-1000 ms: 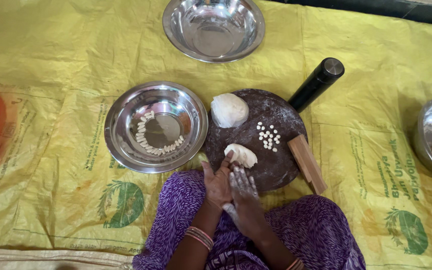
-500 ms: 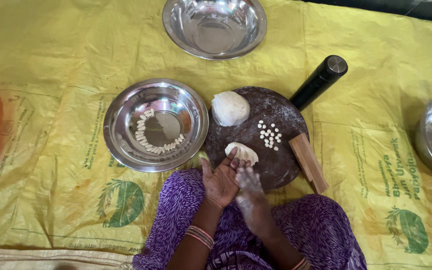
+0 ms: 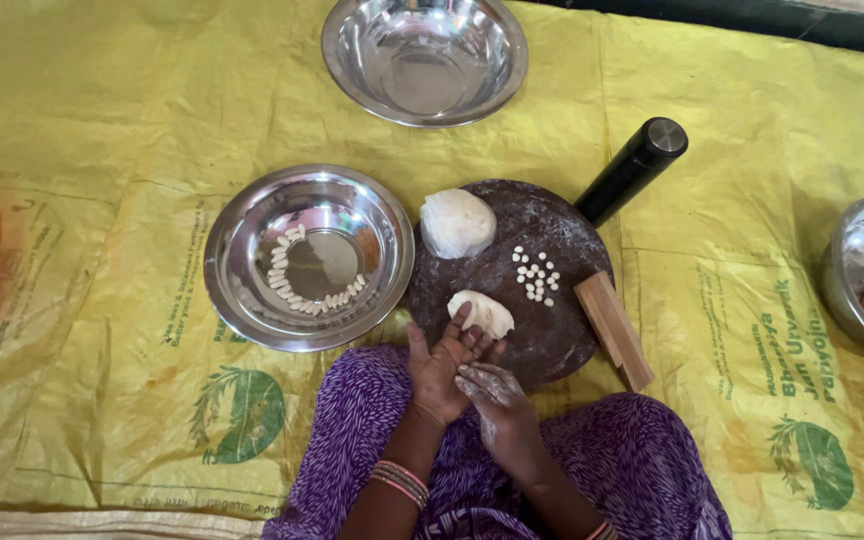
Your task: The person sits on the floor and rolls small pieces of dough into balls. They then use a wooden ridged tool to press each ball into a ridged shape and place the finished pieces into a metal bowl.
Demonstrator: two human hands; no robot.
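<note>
While the open left hand [image 3: 440, 372] lay palm-up, the floury right hand [image 3: 495, 392] pressed across it; whether anything lay between them I cannot tell, just beside a small pale dough lump [image 3: 482, 313] on the round dark wooden board [image 3: 552, 330].

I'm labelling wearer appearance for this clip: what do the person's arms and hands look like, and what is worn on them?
Both forearms are bare, without sleeves. The left hand has thin pink and gold bangles at the wrist. The right hand is dusted with white flour, a bangle showing at its wrist.
</note>
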